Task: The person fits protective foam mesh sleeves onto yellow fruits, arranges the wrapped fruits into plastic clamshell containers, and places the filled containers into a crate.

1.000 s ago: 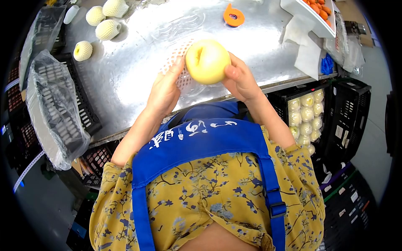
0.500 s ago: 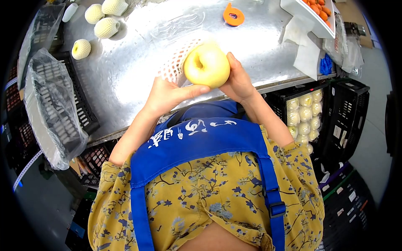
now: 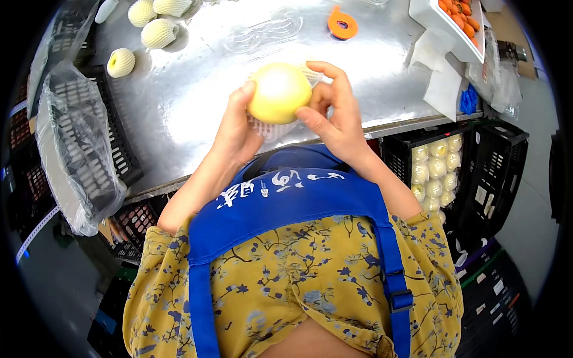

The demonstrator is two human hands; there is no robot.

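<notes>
A yellow, apple-like fruit is held above the metal table, near its front edge. My left hand grips the fruit from the left, thumb on its upper left side. White foam netting shows beneath the fruit and also behind it, at its upper right. My right hand is at the fruit's right side, its fingers curled and the thumb against the fruit; the index finger reaches over the netting's edge. Several fruits in foam nets stand at the table's back left.
An orange tape dispenser lies at the back. A white box of orange fruits stands back right, near white paper and a blue crumpled item. Crates flank the table, one holding wrapped fruits; plastic-covered trays are left.
The fruit has turned, so its hollow no longer shows, and the netting now lies under and behind it. My left hand has moved up its left side; my right fingers have curled.
</notes>
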